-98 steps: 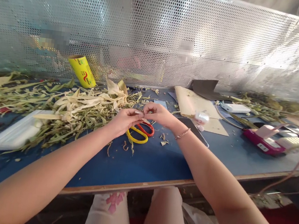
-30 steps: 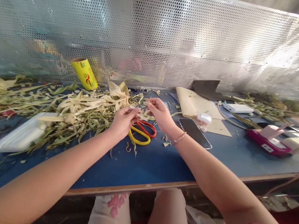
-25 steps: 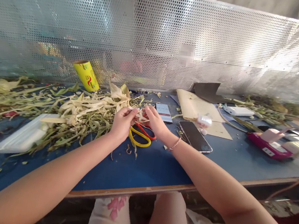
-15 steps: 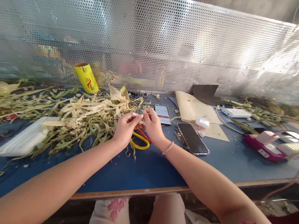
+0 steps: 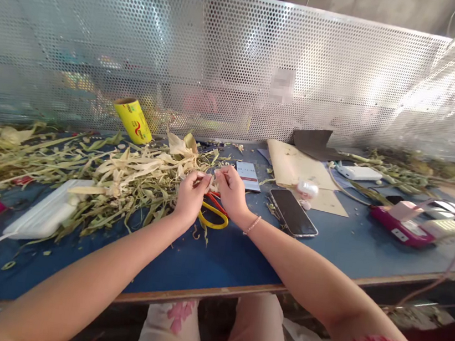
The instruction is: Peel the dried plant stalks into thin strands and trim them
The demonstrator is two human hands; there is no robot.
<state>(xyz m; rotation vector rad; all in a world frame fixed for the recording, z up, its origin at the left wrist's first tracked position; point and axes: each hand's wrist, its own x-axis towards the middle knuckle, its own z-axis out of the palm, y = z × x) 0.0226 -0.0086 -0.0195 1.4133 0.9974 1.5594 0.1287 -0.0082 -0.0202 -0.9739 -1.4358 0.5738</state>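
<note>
On a blue tabletop (image 5: 240, 267) before a perforated metal screen (image 5: 234, 54), the dried plant heap (image 5: 135, 172) spreads at nine o'clock, just beside the left hand (image 5: 191, 192). That hand and the right hand (image 5: 231, 192) almost meet at bent fingertips; whether either pinches anything is too small to tell. Scissors (image 5: 212, 226) lie at six o'clock beneath them; farther out, a phone (image 5: 294, 213) lies at four and a tilted yellow tube (image 5: 134, 122) at ten.

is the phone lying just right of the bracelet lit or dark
Dark: the phone shows a plain black face, no lit display visible.
</note>
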